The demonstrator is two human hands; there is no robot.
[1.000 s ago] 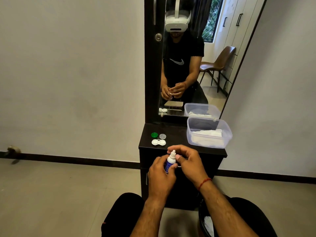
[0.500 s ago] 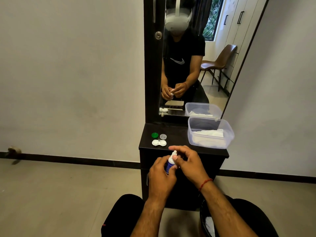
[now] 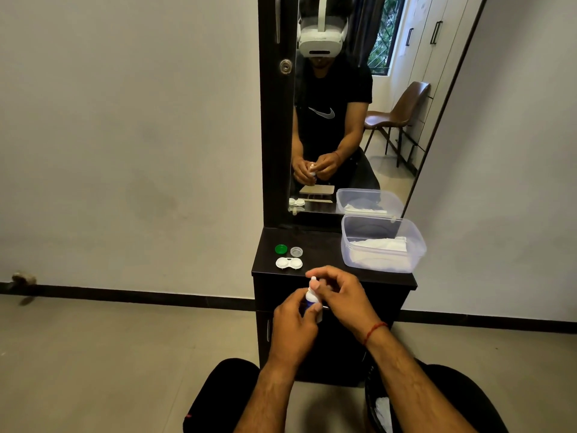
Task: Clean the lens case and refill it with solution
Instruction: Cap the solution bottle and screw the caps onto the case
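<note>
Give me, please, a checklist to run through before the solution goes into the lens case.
1. Grip on solution bottle: ok, left hand holds it upright.
2. Bottle tip uncapped: cannot tell, right hand pinches it.
3. Lids off lens case: ok, green cap and clear cap lie behind it.
4. Wells clean: cannot tell, too small.
5. Bottle above case: not ok, it is held short of the dresser top.

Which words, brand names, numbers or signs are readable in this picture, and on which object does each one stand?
No text can be read.
Blue label on the solution bottle: too small and blurred, partly covered by the left hand.
On the black shirt in the mirror: a white curved logo, no letters.
</note>
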